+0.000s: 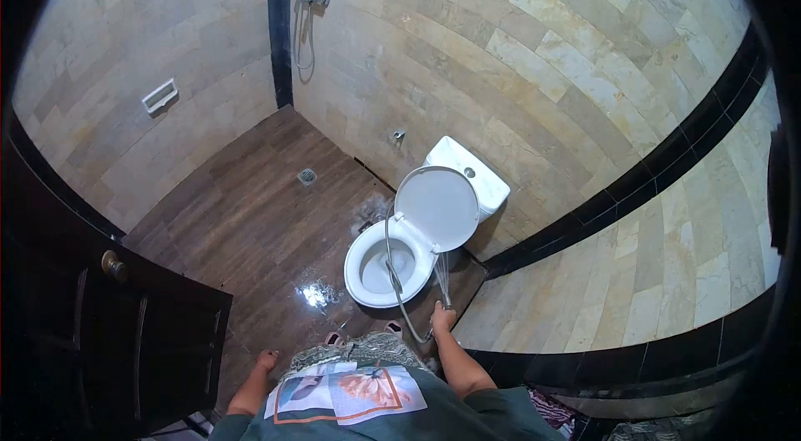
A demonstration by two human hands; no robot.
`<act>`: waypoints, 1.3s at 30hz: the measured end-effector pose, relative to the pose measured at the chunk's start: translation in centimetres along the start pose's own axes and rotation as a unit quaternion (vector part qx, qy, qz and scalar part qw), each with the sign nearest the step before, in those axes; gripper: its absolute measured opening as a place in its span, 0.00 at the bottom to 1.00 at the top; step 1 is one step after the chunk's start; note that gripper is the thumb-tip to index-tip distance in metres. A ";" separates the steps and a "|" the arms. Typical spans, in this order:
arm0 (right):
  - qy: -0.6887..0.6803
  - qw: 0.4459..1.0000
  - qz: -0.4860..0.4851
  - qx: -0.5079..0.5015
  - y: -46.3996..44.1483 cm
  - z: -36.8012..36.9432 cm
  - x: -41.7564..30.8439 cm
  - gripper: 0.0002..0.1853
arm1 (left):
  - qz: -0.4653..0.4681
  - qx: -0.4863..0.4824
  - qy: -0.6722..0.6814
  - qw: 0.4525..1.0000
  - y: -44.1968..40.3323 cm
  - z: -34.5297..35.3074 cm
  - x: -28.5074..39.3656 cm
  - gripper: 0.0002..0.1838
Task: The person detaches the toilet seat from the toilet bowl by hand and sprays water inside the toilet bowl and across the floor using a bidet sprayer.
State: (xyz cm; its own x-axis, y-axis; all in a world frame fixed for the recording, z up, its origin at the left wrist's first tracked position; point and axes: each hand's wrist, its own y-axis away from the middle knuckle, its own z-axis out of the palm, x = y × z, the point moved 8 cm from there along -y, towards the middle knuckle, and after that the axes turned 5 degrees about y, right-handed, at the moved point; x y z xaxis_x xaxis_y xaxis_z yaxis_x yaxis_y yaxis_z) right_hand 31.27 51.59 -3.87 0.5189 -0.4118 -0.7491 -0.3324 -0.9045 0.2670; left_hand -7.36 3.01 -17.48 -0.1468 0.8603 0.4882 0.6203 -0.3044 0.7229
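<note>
My right hand (443,320) is wrapped round a handheld bidet sprayer (448,305), beside the front right of the toilet. Thin jets of water (442,272) shoot from it along the right side of the bowl, toward the floor behind. Its grey hose (389,257) loops across the open toilet bowl (357,274) and down to my hand. The white toilet lid (438,206) is raised against the tank (494,186). My left hand (267,359) hangs low by my left side, fingers curled in, with nothing visible in it.
A dark door (117,324) with a round knob (114,266) stands at left. The brown floor (242,199) has a wet shiny patch (317,296) and a drain (307,176). A shower hose (302,40) hangs on the far wall; patterned cloth (551,409) lies at lower right.
</note>
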 end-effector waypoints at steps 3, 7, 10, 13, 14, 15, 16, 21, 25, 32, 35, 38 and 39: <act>-0.009 1.000 0.006 -0.010 0.8 -0.4 -0.8 0.13 | -0.020 -0.024 -0.018 0.999 2.5 -0.7 2.5 0.21; 0.028 0.999 -0.008 -0.013 0.1 0.1 0.3 0.13 | -0.029 -0.031 -0.020 0.999 1.6 -0.3 1.8 0.21; 0.033 0.998 -0.047 0.000 -0.6 0.6 0.9 0.13 | -0.040 -0.040 -0.014 0.998 2.9 -0.7 3.0 0.20; 0.020 0.998 -0.051 0.005 0.0 0.2 0.3 0.13 | -0.040 -0.043 -0.017 0.998 2.2 -0.5 2.4 0.21; 0.025 0.998 -0.051 0.002 0.2 0.1 0.0 0.13 | -0.041 -0.046 -0.010 0.998 1.4 -0.2 1.7 0.21; 0.025 0.998 -0.050 0.002 -0.3 0.5 0.7 0.13 | -0.041 -0.046 -0.011 0.998 1.8 -0.3 2.0 0.21; 0.035 0.998 -0.047 0.008 -1.2 1.1 2.3 0.13 | -0.024 -0.032 -0.042 0.998 3.5 -1.1 4.1 0.21; 0.048 0.997 -0.052 0.043 -0.6 0.3 1.6 0.14 | -0.029 -0.037 -0.062 0.997 1.9 -0.6 2.7 0.21; 0.032 0.999 -0.044 0.006 -0.3 0.6 1.2 0.15 | -0.029 -0.049 -0.059 0.997 3.0 -0.9 3.7 0.21; 0.056 0.997 -0.041 0.031 -0.8 0.6 2.1 0.14 | -0.033 -0.050 -0.066 0.996 1.8 -0.3 2.4 0.21; 0.040 0.999 -0.024 0.000 -0.7 0.8 2.1 0.14 | -0.018 -0.039 -0.034 0.998 2.3 -0.5 2.9 0.21; 0.027 0.998 0.004 -0.050 1.1 -0.1 -0.2 0.14 | -0.042 -0.029 0.014 0.999 0.4 0.4 0.6 0.21; 0.027 0.998 0.004 -0.050 1.1 0.0 -0.1 0.14 | -0.042 -0.029 0.014 0.999 0.9 0.2 1.1 0.21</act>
State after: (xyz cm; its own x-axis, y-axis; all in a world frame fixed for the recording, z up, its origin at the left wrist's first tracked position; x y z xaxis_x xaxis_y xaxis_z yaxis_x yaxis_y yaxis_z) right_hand 30.92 50.65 -3.53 0.5594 -0.4213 -0.7138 -0.2580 -0.9069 0.3331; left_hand -6.76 3.76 -16.37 -0.2183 0.8727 0.4367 0.5591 -0.2550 0.7890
